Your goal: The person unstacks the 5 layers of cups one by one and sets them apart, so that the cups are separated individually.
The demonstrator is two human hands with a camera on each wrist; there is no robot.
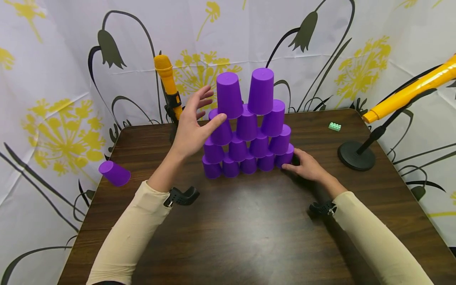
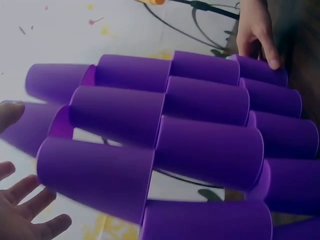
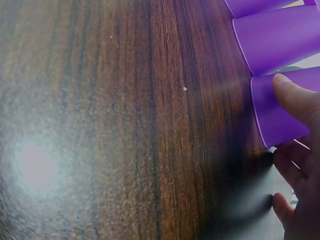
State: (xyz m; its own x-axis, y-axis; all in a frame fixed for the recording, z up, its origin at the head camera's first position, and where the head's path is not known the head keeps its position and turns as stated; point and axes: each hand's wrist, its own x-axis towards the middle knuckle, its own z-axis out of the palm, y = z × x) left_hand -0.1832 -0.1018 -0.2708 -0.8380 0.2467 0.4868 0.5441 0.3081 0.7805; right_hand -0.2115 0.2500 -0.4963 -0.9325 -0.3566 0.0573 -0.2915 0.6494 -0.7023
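Purple cups stand upside down in a stepped wall, with two cups, one (image 1: 229, 95) at the left and one (image 1: 261, 91) at the right, side by side on top. My left hand (image 1: 194, 128) is spread at the wall's upper left, its thumb by the top left cup; in the left wrist view its fingers (image 2: 37, 202) are apart beside the cups. Low at the right, my right hand (image 1: 309, 165) has its thumb on the front of the end cup (image 1: 285, 156) of the bottom row; the right wrist view shows the thumb against that cup (image 3: 280, 112).
A single purple cup (image 1: 114, 173) lies on its side at the table's left edge. Behind the left hand stands a yellow microphone-like object (image 1: 167, 79) on a stand. At the right are another yellow one (image 1: 413, 89) over a round black base (image 1: 356, 155) and a small green brick (image 1: 335, 126).
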